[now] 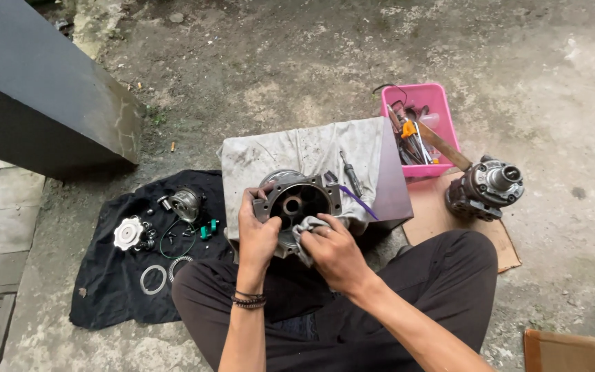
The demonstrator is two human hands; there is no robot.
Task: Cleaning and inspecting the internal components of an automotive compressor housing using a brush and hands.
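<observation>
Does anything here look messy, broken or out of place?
Nothing looks broken. The left hand grips a round metal housing while the right hand presses a grey rag to its rim. Small parts lie scattered on a black cloth, and tools stick out of the pink tray.

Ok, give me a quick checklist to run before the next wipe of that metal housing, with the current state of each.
1. Left hand grips the metal housing rim: ok.
2. Right hand presses the grey rag on the housing's edge: ok.
3. Housing bore faces the camera: ok.
4. Bore clean: cannot tell.
5. Small parts lie on the black cloth, apart from the hands: ok.
6. Pink tool tray stands upright nearby: ok.
</observation>
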